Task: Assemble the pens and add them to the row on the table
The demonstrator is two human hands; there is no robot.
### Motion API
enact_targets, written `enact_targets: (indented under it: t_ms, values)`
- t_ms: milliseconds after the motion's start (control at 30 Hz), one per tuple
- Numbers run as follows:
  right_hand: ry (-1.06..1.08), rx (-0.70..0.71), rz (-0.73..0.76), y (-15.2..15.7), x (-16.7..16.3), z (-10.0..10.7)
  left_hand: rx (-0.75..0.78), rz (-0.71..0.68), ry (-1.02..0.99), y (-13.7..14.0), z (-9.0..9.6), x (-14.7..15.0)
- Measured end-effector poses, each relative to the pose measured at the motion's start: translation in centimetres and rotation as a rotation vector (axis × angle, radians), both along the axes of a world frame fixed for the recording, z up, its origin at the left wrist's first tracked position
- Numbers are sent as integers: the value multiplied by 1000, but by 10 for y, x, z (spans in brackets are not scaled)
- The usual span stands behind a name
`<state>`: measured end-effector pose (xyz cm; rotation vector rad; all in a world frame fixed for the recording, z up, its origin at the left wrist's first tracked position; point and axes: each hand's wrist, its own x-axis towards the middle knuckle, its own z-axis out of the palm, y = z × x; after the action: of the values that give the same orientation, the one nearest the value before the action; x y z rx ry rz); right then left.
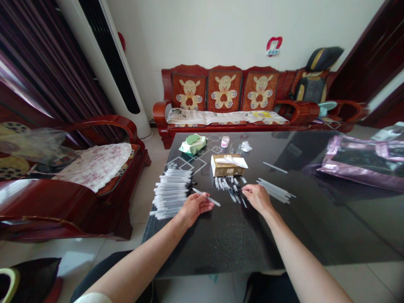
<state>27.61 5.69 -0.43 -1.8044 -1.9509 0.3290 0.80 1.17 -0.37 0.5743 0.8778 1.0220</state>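
Observation:
My left hand [196, 207] pinches a whitish, translucent pen barrel [215, 202], held slantwise above the dark tabletop. Beside that hand on the left lies a thick stack of frosted pens [172, 194] with black ends pointing right. My right hand [257, 198] is closed, its fingertips pressed together at the edge of a small pile of black pen refills and clear caps [232, 188]. What those fingertips hold is too small to make out. Just right of this hand are several loose pale barrels [275, 191], with a single thin tube [275, 167] lying farther back.
A gold tissue box [229, 165] stands behind the pile. Green-and-white wipes [193, 145], a small pink-and-white tub [225, 142] and crumpled tissue [246, 146] sit behind it. A purple-edged clear bag [362, 164] rests at the right. Wooden armchair [113, 122] on the left, sofa [224, 126] beyond.

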Motion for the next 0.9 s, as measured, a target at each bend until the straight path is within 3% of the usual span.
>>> enact_targets:
  t_ms: [300, 567, 633, 700, 833, 900]
  values:
    - [-354, 3, 36, -5, -20, -2, 9, -15, 0, 0, -1, 0]
    - [-333, 9, 19, -3, -20, -5, 24, -19, 8, -2, -1, 1]
    - [-212, 24, -1, -2, -20, -5, 30, -15, 8, -2, 0, 0]
    - [52, -7, 13, -2, -22, -2, 31, -5, 11, -1, 1, 0]
    - [780, -290, 198, -10, -31, 12, 33, 19, 23, 0, 5, 0]
    - [1009, -413, 294, -15, -36, 19, 45, 26, 19, 1, 7, 0]
